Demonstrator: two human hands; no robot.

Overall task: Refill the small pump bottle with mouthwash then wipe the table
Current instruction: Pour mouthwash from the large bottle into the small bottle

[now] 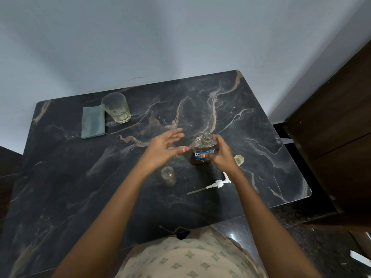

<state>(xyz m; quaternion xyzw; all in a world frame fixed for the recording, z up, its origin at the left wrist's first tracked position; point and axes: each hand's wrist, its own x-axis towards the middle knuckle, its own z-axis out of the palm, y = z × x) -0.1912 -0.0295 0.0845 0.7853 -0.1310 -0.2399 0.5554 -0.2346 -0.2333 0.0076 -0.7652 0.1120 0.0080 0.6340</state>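
Dark marble tabletop (80, 187) carries the uncapped mouthwash bottle (203, 152), gripped by the right hand (222, 155), left hand (164, 147) spread loose beside it, small pump bottle (168, 175) standing open nearby, pump (212, 185) lying alongside.

right hand (221, 155) gripping uncapped mouthwash bottle (203, 152), left hand (163, 148) spread

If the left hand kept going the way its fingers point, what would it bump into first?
Likely nothing: the left hand aims just past the mouthwash bottle, over the table; depth is unclear.
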